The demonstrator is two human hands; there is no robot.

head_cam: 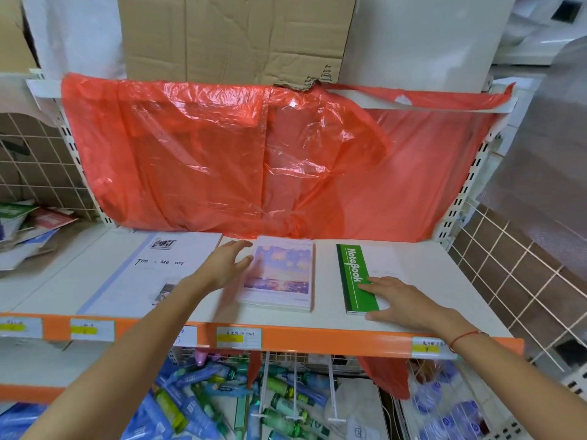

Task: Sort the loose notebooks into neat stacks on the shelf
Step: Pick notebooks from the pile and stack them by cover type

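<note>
- On the far left, outside the main shelf, a loose pile of green and red paper booklets (22, 223) lay in disorder, at mixed angles.
- On the white metal shelf (320, 315), the large white flat notebook with the words "Time Memory" (152, 271) lay at the left part, its long axis going from the front edge toward the back, a little tilted.
- The left hand (227, 265) was open, with fingers nearly straight, and touched the left edge of the pink and purple notebook stack with a sky picture (279, 274); it held nothing. Part of it was blurred.
- This pink stack stood in the middle of the shelf, its long axis front to back, top toward the red plastic sheet (254, 160) behind.
- The green and white notebook with the word "NoteBook" (354, 274) lay to the right, apart from the pink stack, long axis also front to back, the green spine band on its left side.
- The right hand (403, 300) lay flat and open on its near part, fingers pressing, gripping nothing.
- To do this step well, I think each hand should push the edges gently until the covers sit square with the orange front rail (317, 339), keeping the stacks parallel and apart.
</note>
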